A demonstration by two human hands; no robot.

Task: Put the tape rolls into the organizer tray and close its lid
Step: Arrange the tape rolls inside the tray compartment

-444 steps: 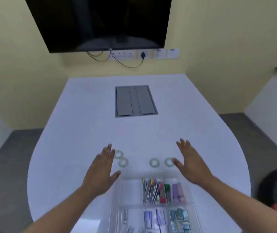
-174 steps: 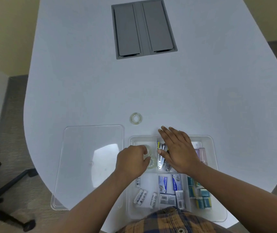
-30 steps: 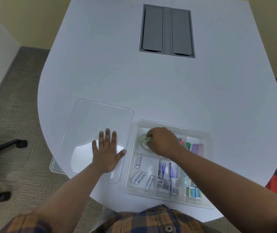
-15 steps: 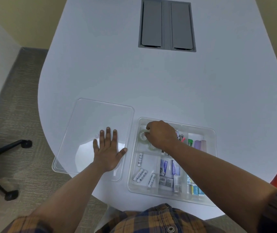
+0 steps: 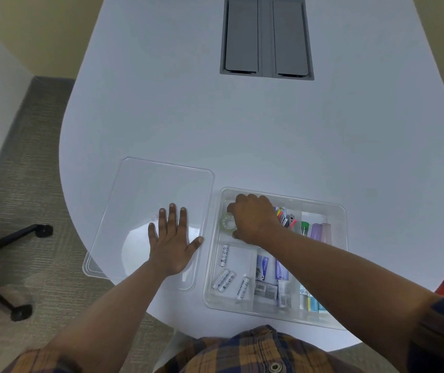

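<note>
A clear organizer tray sits at the near edge of the white table, right of centre. Its clear lid lies flat on the table just left of it, overhanging the table edge. My left hand rests flat on the lid, fingers spread. My right hand is inside the tray's far-left compartment, fingers curled over the tape rolls. One clear roll shows beside the fingers; whether the fingers pinch it I cannot tell. Other rolls are hidden under the hand.
The tray also holds batteries, small boxes, clips and markers. A grey cable hatch is set in the table's far middle. An office chair base stands on the carpet to the left.
My right hand has stayed in the far-left compartment, shifting slightly over the tape rolls. My left hand has kept flat on the lid. The camera has tilted a little.
</note>
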